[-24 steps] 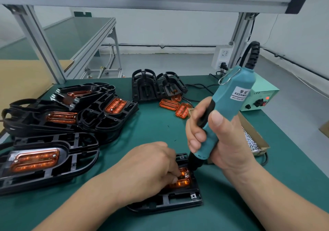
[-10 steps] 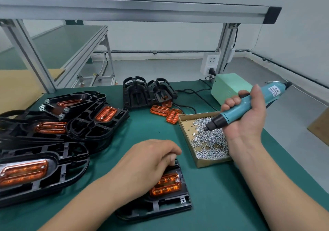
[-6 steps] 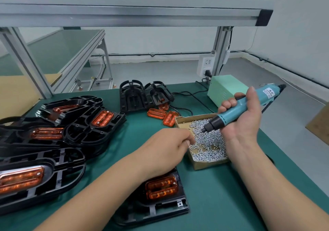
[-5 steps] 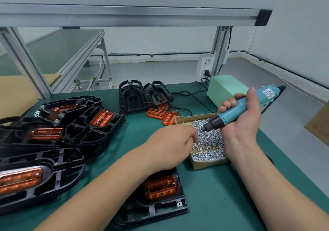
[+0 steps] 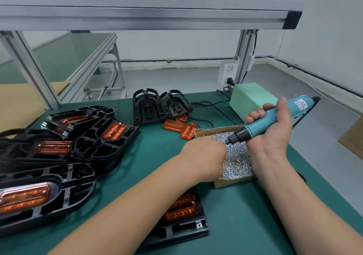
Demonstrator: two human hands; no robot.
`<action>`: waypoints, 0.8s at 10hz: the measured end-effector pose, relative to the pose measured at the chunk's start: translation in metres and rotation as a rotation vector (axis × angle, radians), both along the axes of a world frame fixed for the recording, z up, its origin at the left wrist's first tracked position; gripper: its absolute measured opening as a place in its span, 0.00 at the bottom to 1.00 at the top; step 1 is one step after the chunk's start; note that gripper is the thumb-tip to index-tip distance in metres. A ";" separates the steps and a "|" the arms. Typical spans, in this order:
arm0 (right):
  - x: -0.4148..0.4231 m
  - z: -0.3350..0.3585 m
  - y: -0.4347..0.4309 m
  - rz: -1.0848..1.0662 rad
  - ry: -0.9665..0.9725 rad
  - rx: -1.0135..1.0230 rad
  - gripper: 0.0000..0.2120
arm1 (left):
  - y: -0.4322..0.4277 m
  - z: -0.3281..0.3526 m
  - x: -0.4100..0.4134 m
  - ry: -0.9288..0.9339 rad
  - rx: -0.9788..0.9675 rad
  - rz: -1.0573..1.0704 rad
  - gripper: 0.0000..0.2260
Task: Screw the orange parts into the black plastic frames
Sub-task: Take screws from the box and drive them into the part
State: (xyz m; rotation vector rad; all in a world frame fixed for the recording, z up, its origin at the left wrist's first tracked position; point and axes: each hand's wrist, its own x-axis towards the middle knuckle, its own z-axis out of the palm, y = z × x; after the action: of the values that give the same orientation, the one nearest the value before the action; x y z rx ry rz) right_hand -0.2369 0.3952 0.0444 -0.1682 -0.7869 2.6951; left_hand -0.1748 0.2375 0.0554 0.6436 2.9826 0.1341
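Observation:
A black plastic frame (image 5: 188, 229) lies near the front edge with an orange part (image 5: 182, 207) seated in it, partly hidden under my left forearm. My left hand (image 5: 206, 156) reaches into the cardboard box (image 5: 231, 182) of small silver screws (image 5: 237, 162); its fingertips are hidden among them. My right hand (image 5: 273, 136) grips a teal electric screwdriver (image 5: 275, 119), held almost level above the box with its black tip pointing left, just above my left hand.
Several black frames with orange parts (image 5: 88, 136) are piled at the left. Two loose orange parts (image 5: 180, 129) and two upright black frames (image 5: 157, 107) sit at the back. A green power supply (image 5: 251, 99) and cables lie at the back right. An aluminium beam (image 5: 137, 18) spans overhead.
My right hand lifted the screwdriver off the frame and swung it level over the screw box. My left hand left the orange part and moved right into the box.

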 end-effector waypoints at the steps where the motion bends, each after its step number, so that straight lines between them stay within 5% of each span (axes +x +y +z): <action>1: 0.000 0.000 0.001 -0.004 0.000 -0.004 0.15 | 0.002 0.000 0.000 0.002 -0.010 0.009 0.13; 8: -0.002 0.001 0.002 0.005 0.001 0.004 0.14 | 0.001 -0.002 -0.002 -0.016 -0.028 -0.026 0.14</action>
State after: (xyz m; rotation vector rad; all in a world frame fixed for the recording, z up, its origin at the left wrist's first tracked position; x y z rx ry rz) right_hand -0.2387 0.3972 0.0450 -0.1648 -0.7940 2.6974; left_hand -0.1772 0.2387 0.0534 0.6742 2.9540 0.0957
